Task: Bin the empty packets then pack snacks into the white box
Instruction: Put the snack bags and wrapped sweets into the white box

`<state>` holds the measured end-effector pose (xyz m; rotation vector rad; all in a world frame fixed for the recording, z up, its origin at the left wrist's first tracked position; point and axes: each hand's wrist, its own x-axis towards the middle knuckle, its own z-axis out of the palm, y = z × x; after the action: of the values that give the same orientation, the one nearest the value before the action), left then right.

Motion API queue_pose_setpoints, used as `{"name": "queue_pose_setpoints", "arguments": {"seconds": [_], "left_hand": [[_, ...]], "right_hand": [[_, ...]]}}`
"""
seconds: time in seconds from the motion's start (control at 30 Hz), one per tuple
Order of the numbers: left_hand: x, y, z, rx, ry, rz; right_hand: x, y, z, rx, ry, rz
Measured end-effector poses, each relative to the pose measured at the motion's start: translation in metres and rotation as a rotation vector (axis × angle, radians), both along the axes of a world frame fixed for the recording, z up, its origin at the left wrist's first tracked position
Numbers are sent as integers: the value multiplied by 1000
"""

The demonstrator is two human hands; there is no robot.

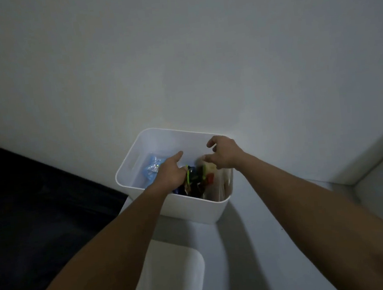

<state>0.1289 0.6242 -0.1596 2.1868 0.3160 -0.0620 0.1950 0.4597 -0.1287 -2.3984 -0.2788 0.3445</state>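
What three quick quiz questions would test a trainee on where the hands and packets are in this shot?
1. True or false: both hands are over the white box.
2. Which packet lies at the box's left end? A) pale blue B) red C) yellow
3. Fill in: the right hand is ____, fingers spread, gripping nothing.

Key
1. True. The left hand reaches in among the dark snack packets.
2. A, the pale blue packet.
3. open
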Motion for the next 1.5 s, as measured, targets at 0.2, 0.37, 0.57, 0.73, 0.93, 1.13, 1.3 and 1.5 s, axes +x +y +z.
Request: {"name": "queue_pose_setpoints", "arguments": {"seconds": [0.2,0.37,0.57,0.73,0.93,1.13,1.3,1.5], "left_hand": [[11,-15,-1,49,-35,21],[26,-72,6,49,-212,-12],[38,-155,-4,68,-345,-232],[43,-202,-48,144,-116,-397],[48,-232,-106,205,156,-498],[53,-252,-141,296,80,-497],[55,-278,-154,374,-158,-611],[45,-293,-166,494,-217,-663]], "right_hand": [[8,-32,-6,52,-59,-110],[12,-96,-17,81,-84,-295],[7,-185,-43,-18,22,-427],[2,-239,-75,-132,100,-460],[4,-265,-111,-318,114,-331],[27,-269,-147,-369,66,-197],[37,-275,-168,-496,-9,-54],[27,-290,-175,-507,-13,-127]]}}
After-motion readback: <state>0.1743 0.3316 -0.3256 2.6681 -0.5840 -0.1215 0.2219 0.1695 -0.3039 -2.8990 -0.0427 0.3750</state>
